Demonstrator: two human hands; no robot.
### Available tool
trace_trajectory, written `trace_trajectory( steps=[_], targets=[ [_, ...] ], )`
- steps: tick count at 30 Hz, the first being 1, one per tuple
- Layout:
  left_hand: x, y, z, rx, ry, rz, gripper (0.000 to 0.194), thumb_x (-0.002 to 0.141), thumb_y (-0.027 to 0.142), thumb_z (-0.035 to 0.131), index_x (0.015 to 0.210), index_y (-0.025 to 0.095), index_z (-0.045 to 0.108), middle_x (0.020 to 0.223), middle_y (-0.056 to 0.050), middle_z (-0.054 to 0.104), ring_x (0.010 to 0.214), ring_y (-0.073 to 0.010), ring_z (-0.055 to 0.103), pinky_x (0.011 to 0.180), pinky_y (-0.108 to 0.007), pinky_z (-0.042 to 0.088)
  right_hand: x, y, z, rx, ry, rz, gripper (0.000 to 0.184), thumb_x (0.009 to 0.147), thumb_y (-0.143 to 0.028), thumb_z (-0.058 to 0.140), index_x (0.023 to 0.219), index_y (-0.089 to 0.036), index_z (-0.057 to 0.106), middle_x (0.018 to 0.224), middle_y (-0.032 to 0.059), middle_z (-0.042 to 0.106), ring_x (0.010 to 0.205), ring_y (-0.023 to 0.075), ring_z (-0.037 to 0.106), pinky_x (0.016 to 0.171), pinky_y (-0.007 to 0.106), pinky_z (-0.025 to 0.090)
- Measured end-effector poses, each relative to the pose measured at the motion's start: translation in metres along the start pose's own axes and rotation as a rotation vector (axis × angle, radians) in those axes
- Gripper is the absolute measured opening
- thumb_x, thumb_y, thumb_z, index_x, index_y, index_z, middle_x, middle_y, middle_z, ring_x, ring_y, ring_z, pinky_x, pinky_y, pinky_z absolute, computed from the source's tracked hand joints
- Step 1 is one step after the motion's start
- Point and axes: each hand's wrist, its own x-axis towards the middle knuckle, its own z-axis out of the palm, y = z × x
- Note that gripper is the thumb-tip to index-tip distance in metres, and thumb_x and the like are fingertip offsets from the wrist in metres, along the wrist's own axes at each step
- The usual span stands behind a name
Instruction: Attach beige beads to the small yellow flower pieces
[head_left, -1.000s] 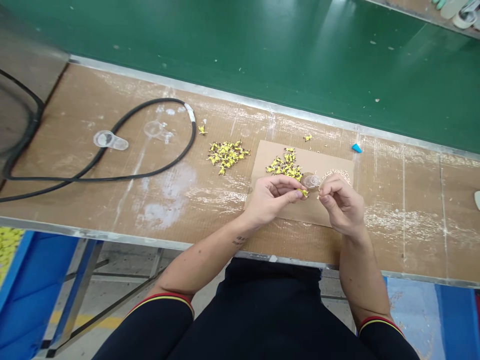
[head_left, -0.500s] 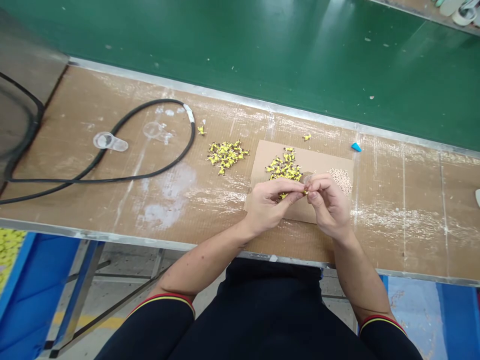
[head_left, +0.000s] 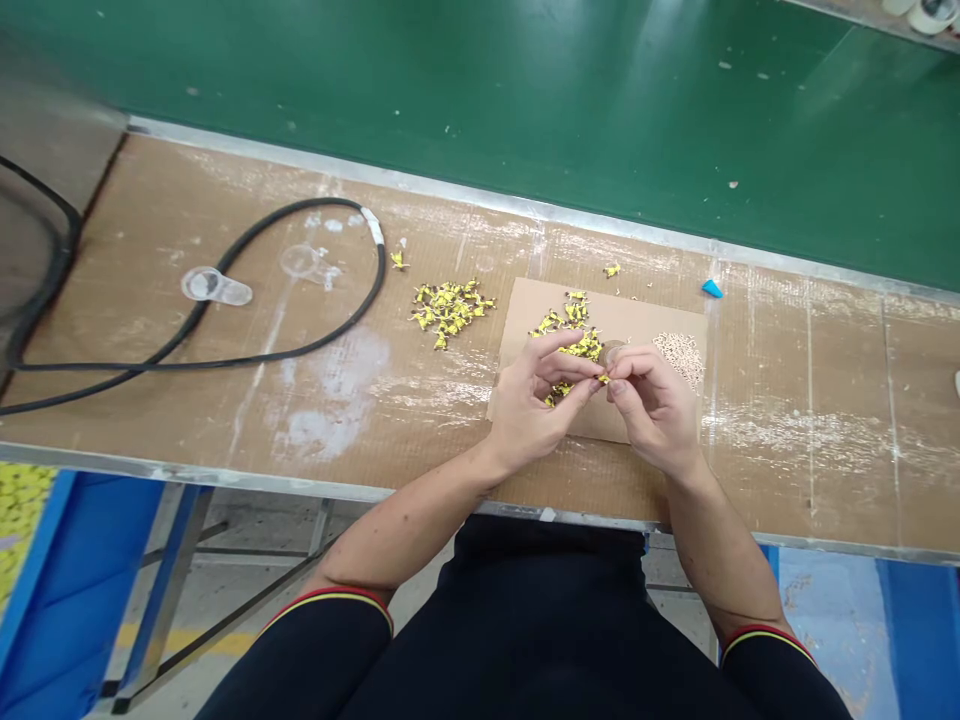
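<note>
Over the cardboard sheet [head_left: 637,318], a tiny yellow figure [head_left: 603,379] is held between my two hands. My left hand [head_left: 529,408] pinches it between thumb and a fingertip, with its index finger lifted away. The thumb and fingers of my right hand [head_left: 660,408] are pinched together at the figure's right end; any smaller part between them is too small to make out. Behind my left fingers lies a pile of yellow figures with dark ends [head_left: 576,318]. To the right of my right hand is a heap of small beige pieces [head_left: 679,355]. A round brownish object [head_left: 612,349] shows partly behind my fingertips.
Another yellow pile [head_left: 450,308] lies left of the sheet. A black cable [head_left: 300,350] loops across the left side near clear plastic scoops [head_left: 217,287]. A blue cap-like piece [head_left: 712,289] is at the back. Blue bins [head_left: 97,570] stand below the table edge.
My left index finger has lifted off the small figure, opening a gap above it. Both hands otherwise stay together in nearly the same place. The view has shifted slightly.
</note>
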Motion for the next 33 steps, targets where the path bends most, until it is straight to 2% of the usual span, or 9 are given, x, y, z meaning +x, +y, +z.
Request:
trace_trajectory(
  steps=[8, 15, 22, 28, 30, 33],
  targets=[
    [-0.0008, -0.0005, 0.0004, 0.063, 0.004, 0.029, 0.045, 0.095, 0.028, 0.076, 0.135, 0.024, 0.054, 0.094, -0.001, 0.079, 0.089, -0.0167, 0.082, 0.083, -0.028, 0.069, 0.0021, -0.0020, 0.0015, -0.074, 0.027, -0.032, 0.007, 0.099, -0.019, 0.060, 0.096, -0.025, 0.062, 0.092, 0.0031, 0.063, 0.087, 0.0187, 0.063, 0.075, 0.037, 0.052],
    [-0.0024, -0.0040, -0.0006, 0.113, 0.015, 0.123, 0.054, 0.095, 0.017, 0.074, 0.142, 0.026, 0.048, 0.094, 0.001, 0.079, 0.091, -0.0153, 0.081, 0.085, -0.027, 0.069, 0.0050, -0.0056, -0.0005, -0.265, 0.048, -0.129, 0.008, 0.098, -0.017, 0.060, 0.096, -0.025, 0.062, 0.090, 0.0025, 0.067, 0.081, 0.0171, 0.065, 0.071, 0.035, 0.054],
    [-0.0030, -0.0040, -0.0044, 0.428, 0.046, 0.400, 0.061, 0.096, 0.009, 0.069, 0.147, 0.027, 0.042, 0.100, 0.002, 0.080, 0.089, -0.0148, 0.082, 0.097, -0.032, 0.067, 0.0040, -0.0065, -0.0019, -0.349, 0.001, -0.139, 0.008, 0.100, -0.018, 0.058, 0.094, -0.024, 0.060, 0.089, 0.0034, 0.067, 0.081, 0.0174, 0.064, 0.073, 0.035, 0.052],
    [-0.0009, -0.0056, -0.0071, 0.581, 0.034, 0.591, 0.066, 0.094, 0.004, 0.068, 0.149, 0.026, 0.039, 0.104, -0.001, 0.080, 0.091, -0.0153, 0.082, 0.088, -0.026, 0.069, 0.0038, -0.0086, 0.0011, -0.332, -0.007, -0.091, 0.008, 0.100, -0.018, 0.057, 0.094, -0.024, 0.059, 0.091, 0.0032, 0.067, 0.078, 0.0164, 0.061, 0.070, 0.034, 0.049],
    [-0.0021, -0.0070, -0.0074, 0.597, 0.042, 0.598, 0.066, 0.093, 0.004, 0.069, 0.148, 0.026, 0.040, 0.103, 0.000, 0.080, 0.090, -0.0153, 0.082, 0.088, -0.026, 0.069, 0.0034, -0.0081, 0.0027, -0.325, 0.004, -0.072, 0.009, 0.099, -0.018, 0.057, 0.093, -0.024, 0.060, 0.090, 0.0030, 0.067, 0.077, 0.0163, 0.060, 0.068, 0.034, 0.048],
    [-0.0052, -0.0078, -0.0066, 0.575, 0.051, 0.538, 0.063, 0.091, 0.004, 0.071, 0.143, 0.025, 0.042, 0.102, -0.001, 0.079, 0.087, -0.0153, 0.082, 0.085, -0.024, 0.069, 0.0031, -0.0069, 0.0053, -0.288, 0.012, -0.054, 0.009, 0.098, -0.018, 0.056, 0.092, -0.024, 0.060, 0.088, 0.0027, 0.066, 0.078, 0.0162, 0.060, 0.067, 0.032, 0.048]
  ],
)
